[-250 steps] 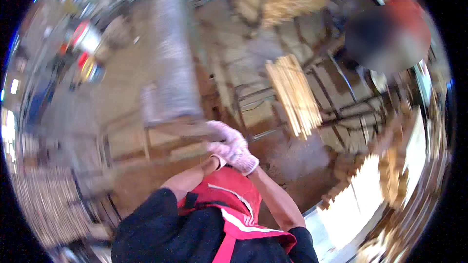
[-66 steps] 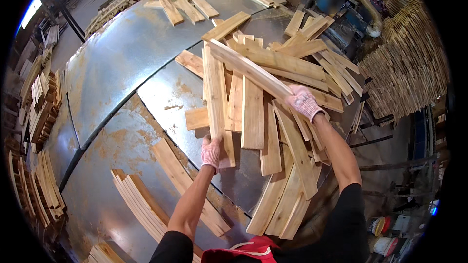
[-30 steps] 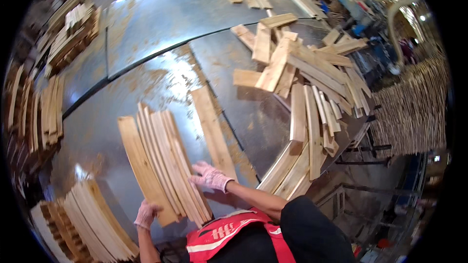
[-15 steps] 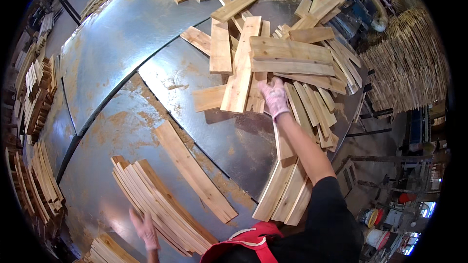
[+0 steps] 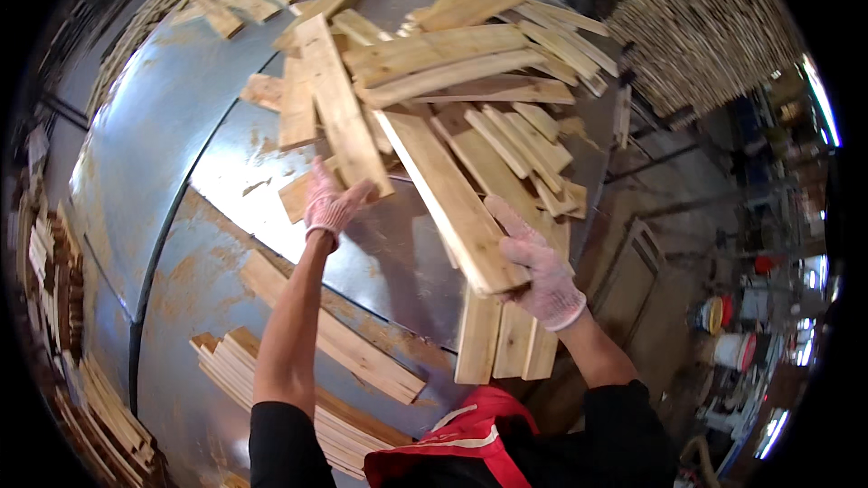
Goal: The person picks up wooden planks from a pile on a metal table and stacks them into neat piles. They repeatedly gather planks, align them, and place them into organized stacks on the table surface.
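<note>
Head view: worn on the person's head, looking steeply down, close over the grey sheet-metal desk [image 5: 136,154].
Lens: wide fisheye, straight edges bending toward rim.

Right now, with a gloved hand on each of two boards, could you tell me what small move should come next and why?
Probably lift both boards clear of the heap: the left hand grips the end of one board, the right hand holds another board, and both ends already overhang the metal table.

The right hand [image 5: 541,273] hid the lifted plank's [image 5: 449,201] underside (its near end only); stacked slats [image 5: 714,32] beyond the table's far-right corner were blurred.
</note>
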A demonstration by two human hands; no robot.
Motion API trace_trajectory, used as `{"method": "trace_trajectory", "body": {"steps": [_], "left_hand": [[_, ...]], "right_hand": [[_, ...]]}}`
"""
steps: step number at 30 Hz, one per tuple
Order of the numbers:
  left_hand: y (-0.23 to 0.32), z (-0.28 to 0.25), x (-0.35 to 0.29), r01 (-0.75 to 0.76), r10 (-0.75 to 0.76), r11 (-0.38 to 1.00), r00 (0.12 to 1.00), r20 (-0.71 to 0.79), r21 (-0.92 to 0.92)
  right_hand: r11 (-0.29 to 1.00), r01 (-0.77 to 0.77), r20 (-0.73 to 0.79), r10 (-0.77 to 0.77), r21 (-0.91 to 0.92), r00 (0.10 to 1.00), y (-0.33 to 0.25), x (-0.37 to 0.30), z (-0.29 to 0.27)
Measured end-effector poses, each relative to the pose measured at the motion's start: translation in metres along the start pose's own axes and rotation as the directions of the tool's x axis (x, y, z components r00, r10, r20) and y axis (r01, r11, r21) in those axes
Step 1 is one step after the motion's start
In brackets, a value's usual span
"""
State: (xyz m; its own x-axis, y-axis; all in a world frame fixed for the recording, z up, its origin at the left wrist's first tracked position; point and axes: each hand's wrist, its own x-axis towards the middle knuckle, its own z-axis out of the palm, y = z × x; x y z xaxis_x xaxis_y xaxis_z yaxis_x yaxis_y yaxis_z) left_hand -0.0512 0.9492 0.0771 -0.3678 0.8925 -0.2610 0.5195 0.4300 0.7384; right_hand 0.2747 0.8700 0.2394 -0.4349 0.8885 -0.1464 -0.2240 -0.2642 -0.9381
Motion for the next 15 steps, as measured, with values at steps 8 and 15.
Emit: {"method": "trace_trajectory", "body": {"steps": [8, 15], "left_hand": [[0.066, 0.043, -0.007, 0.143, -0.08, 0.967, 0.957, -0.28, 0.211], [0.031, 0.039, -0.016, -0.079, 0.129, 0.94, 0.983, -0.129, 0.332]], "right_hand": [[0.657, 0.554, -0.386, -0.401, 0.511, 0.831, -0.075, 0.099, -0.058], [0.88, 0.474, -0.445, -0.428, -0.01, 0.786, 0.075, 0.258, -0.114]]}}
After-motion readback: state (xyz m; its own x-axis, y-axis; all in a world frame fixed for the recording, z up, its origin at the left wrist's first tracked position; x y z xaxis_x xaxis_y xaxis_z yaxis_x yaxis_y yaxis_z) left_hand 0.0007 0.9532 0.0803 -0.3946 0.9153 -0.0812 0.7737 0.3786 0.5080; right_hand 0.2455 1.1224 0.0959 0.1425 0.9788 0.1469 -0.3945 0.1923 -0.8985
